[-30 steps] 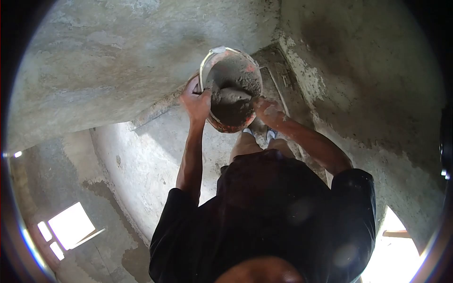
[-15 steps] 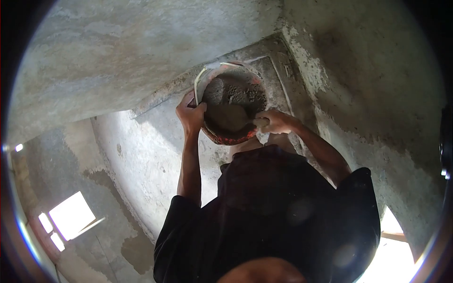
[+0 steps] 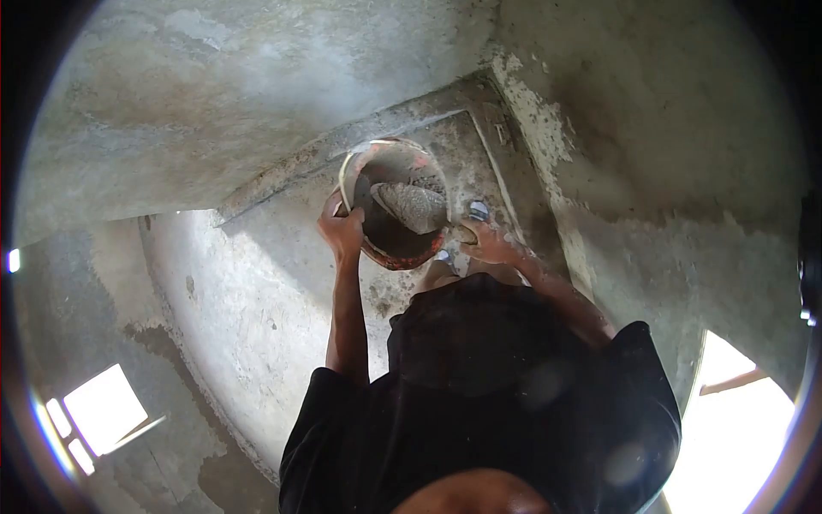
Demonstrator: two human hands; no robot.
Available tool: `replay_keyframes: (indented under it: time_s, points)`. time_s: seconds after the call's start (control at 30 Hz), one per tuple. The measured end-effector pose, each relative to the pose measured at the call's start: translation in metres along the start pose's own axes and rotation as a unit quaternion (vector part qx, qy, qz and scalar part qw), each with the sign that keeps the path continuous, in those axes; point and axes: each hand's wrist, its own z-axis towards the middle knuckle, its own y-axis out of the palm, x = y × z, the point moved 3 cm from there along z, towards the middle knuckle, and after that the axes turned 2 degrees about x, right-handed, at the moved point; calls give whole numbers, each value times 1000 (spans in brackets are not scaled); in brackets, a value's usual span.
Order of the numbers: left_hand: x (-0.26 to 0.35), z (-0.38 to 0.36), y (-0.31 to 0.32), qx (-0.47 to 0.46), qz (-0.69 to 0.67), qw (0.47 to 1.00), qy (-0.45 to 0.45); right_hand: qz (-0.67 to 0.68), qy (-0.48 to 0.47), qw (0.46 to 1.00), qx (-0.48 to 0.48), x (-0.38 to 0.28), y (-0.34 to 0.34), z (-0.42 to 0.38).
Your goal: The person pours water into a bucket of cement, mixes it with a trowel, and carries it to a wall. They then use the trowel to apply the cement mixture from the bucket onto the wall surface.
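- Black shirt (image 3: 505, 377): covered the person's torso and upper arms, nearest the camera.
- Left hand (image 3: 341, 230): grasped the left side of the bucket, with the thumb over the rim.
- Right hand (image 3: 492, 244): was closed around the handle end of the trowel, beside the right side of the bucket.
- Bucket (image 3: 401, 260): was positioned in front of the torso, above the floor, with its mouth facing the camera. Reddish patches showed on its rim; grey residue coated the inner wall.
- Pale bail (image 3: 344, 173): curved along the upper left of the rim.
- Trowel (image 3: 411, 207): lay across the bucket mouth, its blade covered by a heap of rough grey material. The blade's clearance from the bucket contents could not be determined.
- Feet (image 3: 479, 211): were on the floor, partly hidden by the bucket, the right hand and the legs.
- Floor (image 3: 265, 300): was grey and stained, with a brighter lit area at left.
- Walls (image 3: 214, 103): were mottled grey and met at a corner beyond the bucket.
- Bright openings (image 3: 107, 407): showed at lower left and lower right.
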Motion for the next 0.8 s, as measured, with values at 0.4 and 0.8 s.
replay_keyframes:
  time_s: [0.4, 0.8]
  points:
    - [-159, -52, -96, 228, 119, 965, 44, 109, -8, 994, -32, -3, 89, -43]
    - [-126, -103, -169, 359, 287, 878, -138, 470, 160, 820, -286, 192, 65, 18]
